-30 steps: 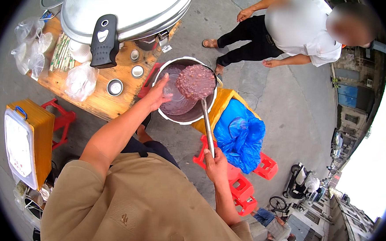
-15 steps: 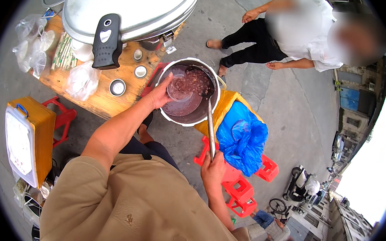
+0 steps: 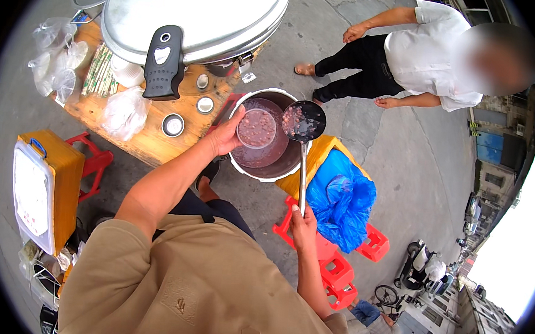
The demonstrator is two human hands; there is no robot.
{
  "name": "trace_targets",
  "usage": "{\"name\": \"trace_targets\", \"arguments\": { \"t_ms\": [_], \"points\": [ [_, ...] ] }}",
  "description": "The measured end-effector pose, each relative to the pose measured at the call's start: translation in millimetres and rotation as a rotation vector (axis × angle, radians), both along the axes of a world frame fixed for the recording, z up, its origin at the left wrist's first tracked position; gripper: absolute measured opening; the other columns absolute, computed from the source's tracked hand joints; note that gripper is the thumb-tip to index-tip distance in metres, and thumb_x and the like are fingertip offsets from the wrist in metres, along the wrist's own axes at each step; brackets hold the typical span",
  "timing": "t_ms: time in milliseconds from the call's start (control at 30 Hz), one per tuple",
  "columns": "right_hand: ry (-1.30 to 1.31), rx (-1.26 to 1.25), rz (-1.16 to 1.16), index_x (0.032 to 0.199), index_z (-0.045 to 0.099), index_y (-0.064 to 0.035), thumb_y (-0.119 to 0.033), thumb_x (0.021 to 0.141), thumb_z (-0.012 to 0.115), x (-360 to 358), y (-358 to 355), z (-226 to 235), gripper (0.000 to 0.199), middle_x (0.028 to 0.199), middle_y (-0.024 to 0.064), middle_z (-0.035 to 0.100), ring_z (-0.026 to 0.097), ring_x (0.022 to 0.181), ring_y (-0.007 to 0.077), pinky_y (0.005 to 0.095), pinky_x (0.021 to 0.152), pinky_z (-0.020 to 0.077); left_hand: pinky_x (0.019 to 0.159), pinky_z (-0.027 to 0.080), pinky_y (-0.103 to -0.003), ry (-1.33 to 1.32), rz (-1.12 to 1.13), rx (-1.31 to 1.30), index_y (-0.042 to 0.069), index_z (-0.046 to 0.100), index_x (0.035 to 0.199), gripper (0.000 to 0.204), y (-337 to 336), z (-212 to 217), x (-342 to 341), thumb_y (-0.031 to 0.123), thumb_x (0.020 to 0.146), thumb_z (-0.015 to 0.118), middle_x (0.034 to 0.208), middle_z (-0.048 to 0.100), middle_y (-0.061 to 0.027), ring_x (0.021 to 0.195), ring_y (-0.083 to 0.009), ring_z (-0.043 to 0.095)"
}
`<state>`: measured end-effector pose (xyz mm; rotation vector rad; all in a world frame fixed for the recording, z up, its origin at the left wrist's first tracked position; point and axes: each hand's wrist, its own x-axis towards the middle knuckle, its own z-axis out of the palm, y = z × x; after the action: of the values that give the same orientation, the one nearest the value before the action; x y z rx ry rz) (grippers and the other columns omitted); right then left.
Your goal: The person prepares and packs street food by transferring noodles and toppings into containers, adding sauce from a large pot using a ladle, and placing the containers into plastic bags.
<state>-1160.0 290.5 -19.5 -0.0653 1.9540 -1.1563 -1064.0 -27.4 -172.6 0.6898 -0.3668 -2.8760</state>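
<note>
We are seeing clear bags point(image 3: 54, 67) lying at left edge of wooden table point(image 3: 139, 147), round tin point(image 3: 173, 125) sitting near lower edge. Past table's right edge, our left hand point(image 3: 225, 136) is gripping filled clear cup point(image 3: 257, 128) above pot point(image 3: 269, 179) of purplish soup, fingers curling round its side. Ladle point(image 3: 305, 121), bits clinging inside, is hanging over pot's right rim; our right hand point(image 3: 304, 229) is firmly clasping its handle.

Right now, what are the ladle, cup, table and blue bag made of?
Ladle: probably metal; its handle is silvery and shiny, though the dark bowl could be coated.
Cup: likely clear, smooth plastic; its thin rim looks see-through.
Table: looks like wood, yellow-brown with streaky grain; I can't tell if it's varnished.
Blue bag: seems thin, glossy plastic, all crinkles and bright highlights.
</note>
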Motion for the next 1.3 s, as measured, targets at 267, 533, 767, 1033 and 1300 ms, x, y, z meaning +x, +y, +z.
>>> {"name": "trace_targets", "arguments": {
  "t_ms": [267, 533, 767, 1033, 1300],
  "points": [
    [0.127, 0.440, 0.167, 0.089, 0.063, 0.0058, -0.034, 0.090, 0.069, -24.3, -46.1, -160.0, 0.040, 0.076, 0.0119, 0.067, 0.063, 0.072, 0.0250, 0.0403, 0.069, 0.0496, 0.113, 0.044, -0.046, -0.011, 0.069, -0.054, 0.010, 0.053, 0.143, 0.077, -6.7, 37.6, 11.0, 0.070, 0.095, 0.049, 0.141, 0.060, -0.0085, 0.132, -0.0226, 0.057],
    [0.409, 0.498, 0.645, 0.127, 0.051, 0.0071, -0.038, 0.089, 0.072, -21.0, -36.0, -182.8, 0.063, 0.093, 0.0227, 0.065, 0.066, 0.092, 0.0391, 0.0468, 0.082, 0.0514, 0.111, 0.045, -0.046, -0.031, 0.082, -0.094, 0.011, 0.053, 0.142, 0.080, -7.9, 59.9, 8.8, 0.074, 0.093, 0.048, 0.141, 0.060, -0.0082, 0.131, -0.0221, 0.057],
    [0.968, 0.018, 0.889, 0.150, 0.033, -0.0005, -0.027, 0.070, 0.089, -26.5, -150.2, 25.0, 0.102, 0.147, 0.0283, 0.039, 0.039, 0.137, 0.0464, 0.0531, 0.110, 0.0377, 0.109, 0.048, -0.045, -0.140, 0.007, -0.122, 0.013, 0.054, 0.142, 0.083, -12.5, 60.6, 7.2, 0.078, 0.091, 0.043, 0.140, 0.061, -0.0074, 0.130, -0.0214, 0.058],
    [1.070, 0.250, 1.268, 0.159, 0.025, -0.0137, -0.033, 0.062, 0.090, -27.4, -235.1, 52.5, 0.119, 0.154, 0.0188, 0.034, 0.034, 0.142, 0.0411, 0.0544, 0.113, 0.0333, 0.110, 0.047, -0.044, 0.061, -0.157, -0.143, 0.016, 0.043, 0.151, 0.094, -6.8, 71.9, -10.6, 0.084, 0.086, 0.041, 0.148, 0.053, -0.0075, 0.136, -0.0228, 0.052],
    [0.998, 0.235, 1.235, 0.160, 0.025, -0.0148, -0.024, 0.061, 0.087, -44.9, -229.8, 49.5, 0.117, 0.144, 0.0167, 0.044, 0.048, 0.129, 0.0396, 0.0502, 0.104, 0.0443, 0.118, 0.031, -0.057, -0.127, -0.266, -0.356, 0.015, 0.025, 0.161, 0.103, -12.3, 85.3, 2.0, 0.081, 0.086, 0.050, 0.161, 0.035, -0.0128, 0.150, -0.0284, 0.031]
  ]
}}
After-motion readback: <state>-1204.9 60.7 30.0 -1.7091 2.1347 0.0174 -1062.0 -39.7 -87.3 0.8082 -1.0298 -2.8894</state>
